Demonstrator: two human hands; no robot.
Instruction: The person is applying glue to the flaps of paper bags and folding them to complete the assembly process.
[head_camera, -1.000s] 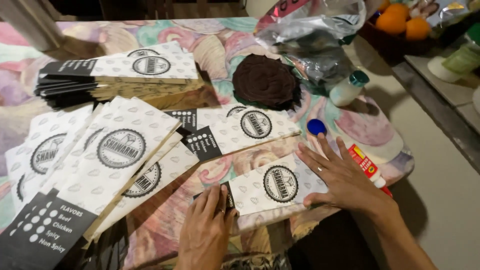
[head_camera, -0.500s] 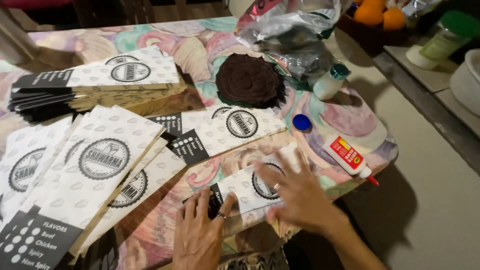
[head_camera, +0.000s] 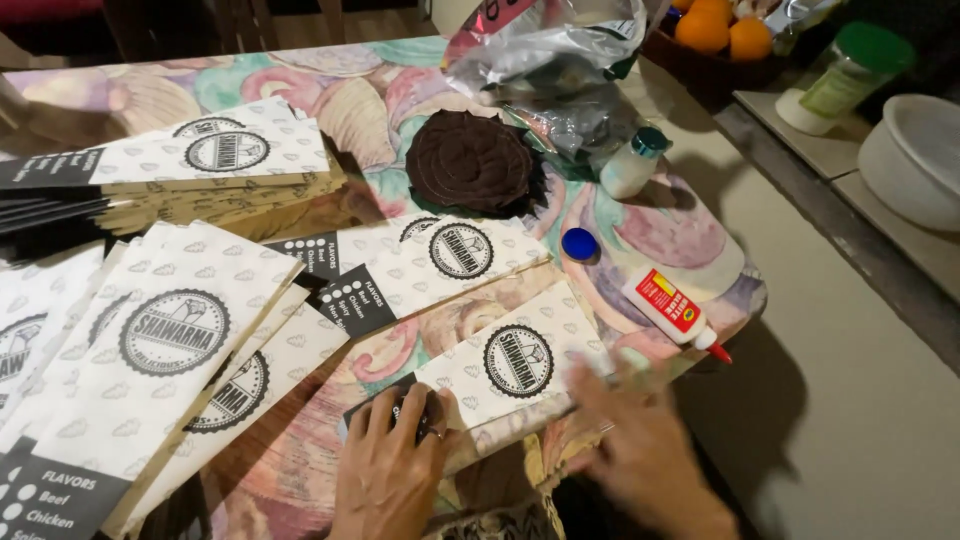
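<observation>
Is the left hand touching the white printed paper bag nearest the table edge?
Touching. The head view shows the left hand pressed flat on the dark end of the white printed paper bag, fingers overlapping it.

The left hand (head_camera: 388, 470) lies flat, palm down, fingers spread and pointing forward. The right hand (head_camera: 640, 450) lies just beside it, flat, fingers forward, blurred.

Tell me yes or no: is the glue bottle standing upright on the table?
No, the glue bottle lies on its side on the table, red tip pointing toward the edge.
</observation>
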